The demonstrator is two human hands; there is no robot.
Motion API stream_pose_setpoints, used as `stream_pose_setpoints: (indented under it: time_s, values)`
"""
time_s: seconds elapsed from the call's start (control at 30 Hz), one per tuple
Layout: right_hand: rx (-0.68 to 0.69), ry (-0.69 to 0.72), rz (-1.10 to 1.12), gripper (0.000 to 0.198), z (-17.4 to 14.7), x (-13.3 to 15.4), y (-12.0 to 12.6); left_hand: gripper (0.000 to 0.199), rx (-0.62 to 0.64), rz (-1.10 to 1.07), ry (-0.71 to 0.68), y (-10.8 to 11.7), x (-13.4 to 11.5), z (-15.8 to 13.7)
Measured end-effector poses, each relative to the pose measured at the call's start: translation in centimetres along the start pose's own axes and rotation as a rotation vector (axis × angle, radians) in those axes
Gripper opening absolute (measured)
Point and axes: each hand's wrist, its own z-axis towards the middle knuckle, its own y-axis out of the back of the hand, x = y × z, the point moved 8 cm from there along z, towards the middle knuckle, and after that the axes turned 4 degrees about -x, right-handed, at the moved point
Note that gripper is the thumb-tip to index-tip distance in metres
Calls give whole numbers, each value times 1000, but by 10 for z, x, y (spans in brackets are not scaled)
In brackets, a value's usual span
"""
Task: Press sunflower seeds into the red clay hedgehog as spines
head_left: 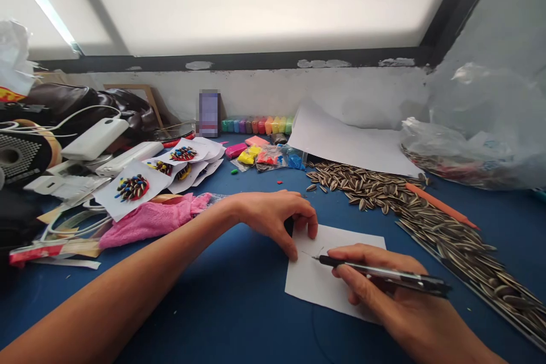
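Note:
A small white sheet of paper [309,284] lies on the blue tabletop in front of me. My right hand [392,290] grips a black and clear pen [384,276], its tip at the paper near a few faint, thin lines. At the sheet's upper left corner rests my left hand [277,219], thumb and bent fingers apart, touching the paper from above. The right palm covers part of the sheet's lower right.
Striped sunflower seeds [452,233] spread along the right, with an orange stick [441,205] on them. White papers bearing seed-and-clay pieces [132,187] lie left, above a pink cloth [149,219]. Colored clay tubs [256,125] and a phone [209,114] stand at the back.

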Motion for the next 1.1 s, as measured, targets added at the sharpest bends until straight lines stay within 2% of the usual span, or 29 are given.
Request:
stream_pose_setpoints:
  time_s: [0.17, 0.27, 0.5, 0.7, 1.1]
  values:
    - [94, 101, -27, 20, 3, 8, -12, 36, 12, 12, 11, 0, -1, 0]
    - [103, 124, -63, 20, 5, 10, -14, 37, 14, 2, 19, -1, 0, 1]
    - [136, 27, 6, 22, 5, 1, -18, 39, 10, -22, 27, -1, 3, 1]
    - [146, 0, 70, 23, 6, -1, -21, 36, 13, -16, 27, -1, 2, 1]
    - [178, -18, -11, 24, 6, 0, -16, 38, 11, -12, 29, -2, 3, 1]
